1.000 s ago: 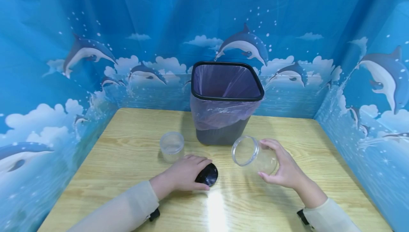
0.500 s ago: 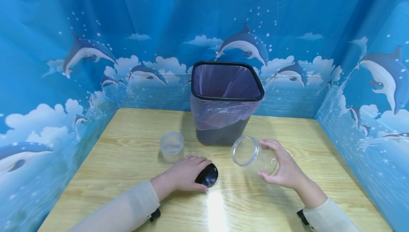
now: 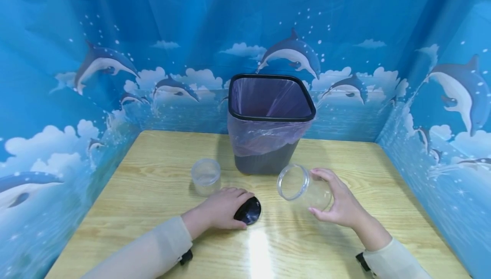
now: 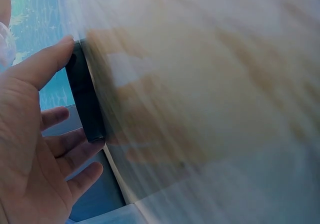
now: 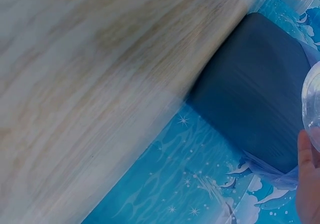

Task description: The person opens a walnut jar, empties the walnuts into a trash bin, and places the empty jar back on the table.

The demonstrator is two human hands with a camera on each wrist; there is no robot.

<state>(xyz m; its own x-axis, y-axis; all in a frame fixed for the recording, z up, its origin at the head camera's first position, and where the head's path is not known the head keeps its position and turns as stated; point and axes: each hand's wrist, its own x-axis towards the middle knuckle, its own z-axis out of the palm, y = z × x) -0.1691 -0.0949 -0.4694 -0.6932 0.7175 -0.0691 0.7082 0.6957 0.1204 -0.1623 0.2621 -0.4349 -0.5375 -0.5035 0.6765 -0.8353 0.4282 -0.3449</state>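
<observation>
Low over the table, my left hand (image 3: 220, 210) grips a round glossy black lid (image 3: 248, 210) by its edges. In the left wrist view the thumb and fingers of that hand (image 4: 42, 139) hold the edge of the lid (image 4: 86, 92). My right hand (image 3: 339, 204) holds a clear wide-mouthed jar (image 3: 303, 187) round its side. The jar lies tilted, its mouth facing left toward the lid, and looks see-through with nothing visible inside. Only part of the jar (image 5: 312, 104) and a few fingers show at the right wrist view's edge.
Behind the hands stands a dark bin (image 3: 264, 159) with a purple liner and black rim. A small clear lidless-looking container (image 3: 206, 178) stands just beyond my left hand. The wooden table (image 3: 165, 155) is walled by a blue dolphin-print curtain (image 3: 199, 23).
</observation>
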